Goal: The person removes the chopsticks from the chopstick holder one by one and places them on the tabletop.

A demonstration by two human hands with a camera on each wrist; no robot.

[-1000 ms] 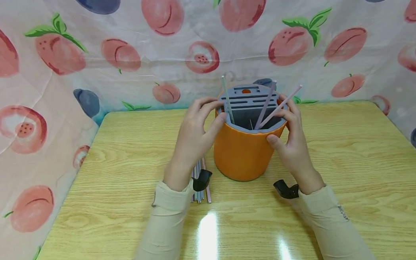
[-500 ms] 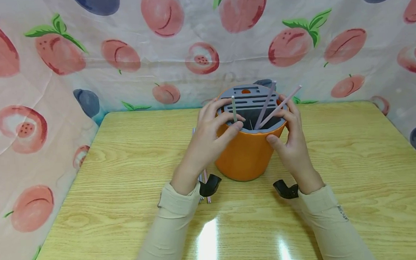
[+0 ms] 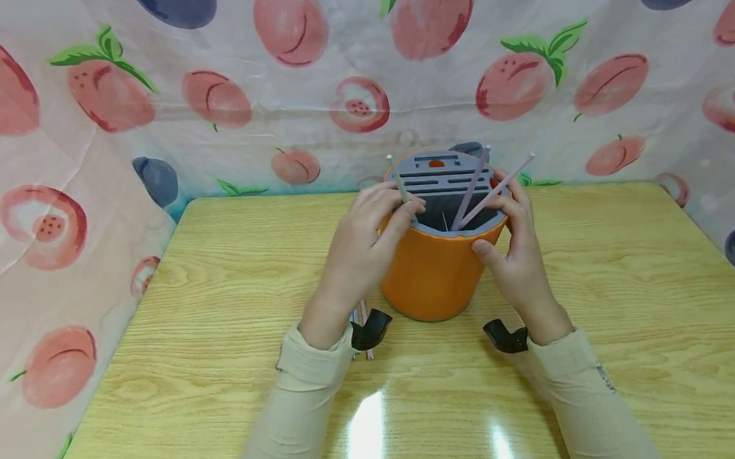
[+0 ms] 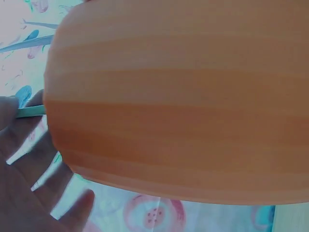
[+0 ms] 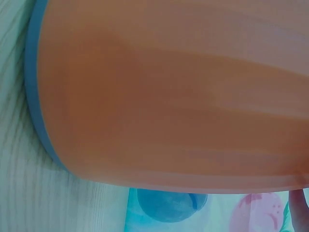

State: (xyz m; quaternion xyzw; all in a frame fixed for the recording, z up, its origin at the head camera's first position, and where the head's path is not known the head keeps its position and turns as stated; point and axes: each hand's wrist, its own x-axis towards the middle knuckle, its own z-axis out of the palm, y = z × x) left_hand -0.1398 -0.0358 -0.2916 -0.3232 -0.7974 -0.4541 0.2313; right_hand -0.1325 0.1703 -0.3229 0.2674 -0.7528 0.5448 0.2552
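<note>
An orange round knife block [image 3: 432, 278] with a grey slotted top stands on the table. My left hand [image 3: 359, 247] is at its left rim and pinches a pale green chopstick [image 3: 397, 175], whose lower end is hidden behind my fingers. In the left wrist view that green chopstick [image 4: 31, 112] shows between thumb and finger beside the rim. My right hand [image 3: 515, 241] grips the right rim, thumb on the outer wall and fingers over the edge. A purple chopstick [image 3: 476, 177] and a pink chopstick [image 3: 515, 172] lean to the right in the block's front compartment.
Several more chopsticks [image 3: 369, 354] lie on the wooden table [image 3: 221, 323], partly hidden under my left wrist. A peach-printed cloth [image 3: 356, 40] hangs behind the table and along its left side.
My left hand has moved right and inward over the rim and taken hold of the green chopstick. That chopstick swung upright, then tilted back left. The right hand keeps its place.
</note>
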